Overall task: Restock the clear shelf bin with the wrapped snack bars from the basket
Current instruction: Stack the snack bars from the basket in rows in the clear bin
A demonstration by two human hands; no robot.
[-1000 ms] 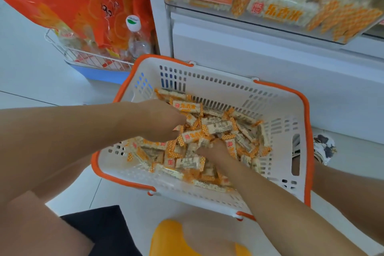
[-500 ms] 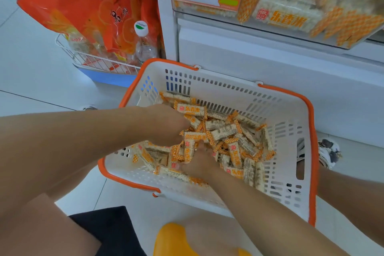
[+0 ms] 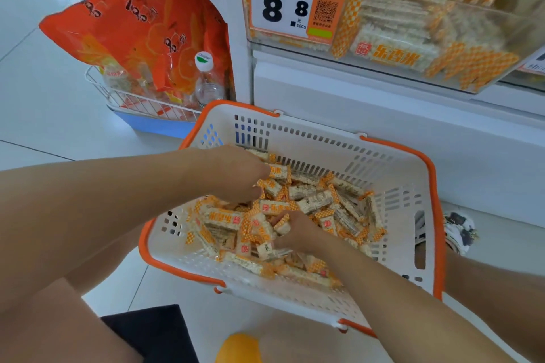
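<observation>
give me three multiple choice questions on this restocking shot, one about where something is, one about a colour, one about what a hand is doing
1. Where is the clear shelf bin relative to the basket?
A. above and behind it
B. on the floor to its left
C. inside it

2. What colour is the basket's rim?
A. blue
B. orange
C. green

3. What is the right hand doing?
A. resting flat on the floor
B. holding the price tag
C. gripping snack bars in the basket

Answers:
1 A, the bin sits on the shelf over the basket.
2 B, an orange band edges the white basket.
3 C, its fingers curl round bars in the pile; the left hand also digs into the pile.
</observation>
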